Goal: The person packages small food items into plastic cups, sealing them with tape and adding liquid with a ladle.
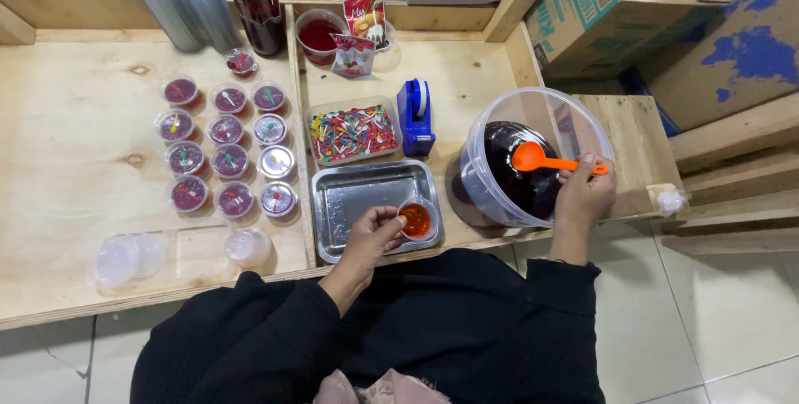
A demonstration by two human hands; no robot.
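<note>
Orange ladle (541, 158) is pinched by its handle in the right hand (583, 196), bowl end hanging over dark red liquid inside the clear plastic bucket (574, 125). Bucket sits at the desk's right edge, partly on a lower wooden ledge.

Left hand (373, 233) has its grip closed on a small clear cup (416, 219) holding reddish-orange liquid, thumb and fingers on the rim. Cup sits at the right front corner of the steel tray (358, 196), apparently on the tray floor; contact hard to confirm.

Just behind the tray: clear rectangular tub of multicoloured small spoons (353, 132). Blue tape dispenser (415, 117) just beside it, to the right.

Left of the tray, across a wooden divider: grid of filled, lidded small cups (226, 131), dark red contents, each with a small spoon on the lid. Loose clear lids (125, 258) and one empty cup (247, 246) near the desk's front edge.

Back of desk (75, 138): dark red bottle (256, 4), stacked clear cups (179, 0), a cup of red liquid (319, 34), red sachets (362, 25). Cardboard box (616, 4) at back right.
</note>
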